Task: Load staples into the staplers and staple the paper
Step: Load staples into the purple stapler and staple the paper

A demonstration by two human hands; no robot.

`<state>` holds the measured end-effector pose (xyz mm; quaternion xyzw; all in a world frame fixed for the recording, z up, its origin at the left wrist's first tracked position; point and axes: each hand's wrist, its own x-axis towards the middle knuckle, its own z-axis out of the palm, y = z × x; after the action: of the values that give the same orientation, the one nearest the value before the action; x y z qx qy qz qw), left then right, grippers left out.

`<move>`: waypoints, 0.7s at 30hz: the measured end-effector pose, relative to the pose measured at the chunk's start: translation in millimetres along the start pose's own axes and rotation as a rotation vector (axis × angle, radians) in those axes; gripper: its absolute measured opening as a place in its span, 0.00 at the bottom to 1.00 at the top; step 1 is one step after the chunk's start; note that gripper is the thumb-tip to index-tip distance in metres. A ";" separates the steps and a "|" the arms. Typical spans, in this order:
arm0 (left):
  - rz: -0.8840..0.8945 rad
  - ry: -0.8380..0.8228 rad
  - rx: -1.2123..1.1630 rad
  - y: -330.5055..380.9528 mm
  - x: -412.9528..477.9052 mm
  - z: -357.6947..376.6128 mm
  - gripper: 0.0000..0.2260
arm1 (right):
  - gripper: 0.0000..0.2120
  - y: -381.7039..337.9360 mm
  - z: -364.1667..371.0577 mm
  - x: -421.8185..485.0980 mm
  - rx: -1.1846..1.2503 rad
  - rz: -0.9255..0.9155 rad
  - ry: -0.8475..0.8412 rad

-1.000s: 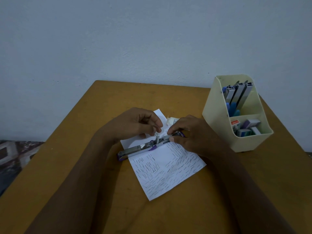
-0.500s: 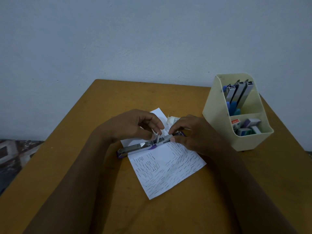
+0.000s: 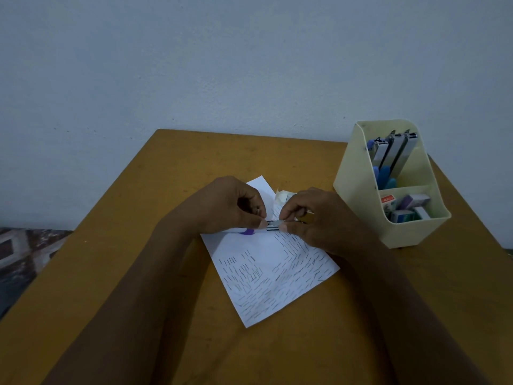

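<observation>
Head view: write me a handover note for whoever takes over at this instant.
Left hand and right hand: both pinch the purple stapler, lying on the paper.
Paper: on the table, already covered in staples.
Organizer: more staplers in back, staple boxes in front.
To do: whether it is loaded is hidden; check, close, staple, then the others.

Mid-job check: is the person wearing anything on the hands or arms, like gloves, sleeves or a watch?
Nothing visible. The left hand and right hand are bare: no gloves or rings. The left forearm and right forearm show no sleeve, watch or band.
</observation>
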<state>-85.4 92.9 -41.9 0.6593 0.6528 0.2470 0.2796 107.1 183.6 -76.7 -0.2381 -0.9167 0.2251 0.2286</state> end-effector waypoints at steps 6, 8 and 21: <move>0.023 0.012 -0.011 1.6 0.2 0.9 0.06 | 0.09 -0.7 0.2 1.0 0.005 -0.019 0.005; 0.020 0.007 -0.008 1.6 0.5 1.1 0.06 | 0.09 -1.5 -0.2 0.6 0.009 -0.024 0.008; 0.012 -0.004 -0.065 1.1 -1.5 -0.4 0.06 | 0.11 -3.2 0.4 0.7 0.016 -0.048 -0.041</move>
<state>-84.9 91.4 -40.8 0.6543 0.6399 0.2684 0.3006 105.3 181.4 -75.1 -0.2095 -0.9248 0.2319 0.2170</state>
